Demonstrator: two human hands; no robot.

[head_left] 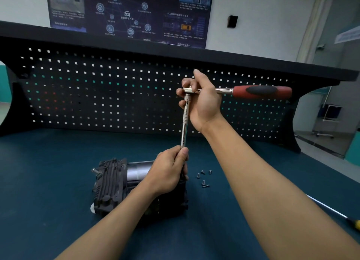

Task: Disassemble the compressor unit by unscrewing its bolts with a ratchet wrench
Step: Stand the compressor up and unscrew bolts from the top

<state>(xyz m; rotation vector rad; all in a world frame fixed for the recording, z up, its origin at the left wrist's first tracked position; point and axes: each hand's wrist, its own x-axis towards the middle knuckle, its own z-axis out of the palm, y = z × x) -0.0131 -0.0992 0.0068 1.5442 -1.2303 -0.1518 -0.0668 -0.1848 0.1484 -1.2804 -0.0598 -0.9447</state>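
- The compressor point(113, 183) lies on the blue table point(42, 162), left of centre, with no clamp in view. Neither hand rests on its body, so it could slide or twist when the wrench is turned.
- The left hand point(167, 172) has its fingers curled round the lower end of the long bar point(184, 123), right over the compressor's right end. The hand hides the bar's tip, so I cannot tell whether the socket sits on a bolt. If it is only half seated, it may slip off and round the bolt head.
- The bar stands tall and a little tilted. A sideways pull at the top would likely lean it further and lever the tip off.
- A few loose bolts point(203, 179) lie on the table just right of the compressor, near the left hand. A jolt or a sweeping forearm could scatter them.
- The right hand point(202, 102) grips the wrench point(262, 92) at its head, fingers wrapped round the joint with the bar. The red handle sticks out free to the right. Turning from the head gives little leverage, so a tight bolt might make the hand slip.
- A screwdriver point(331, 211) lies near the table's right edge, just beside the right forearm. A knock could send it off.
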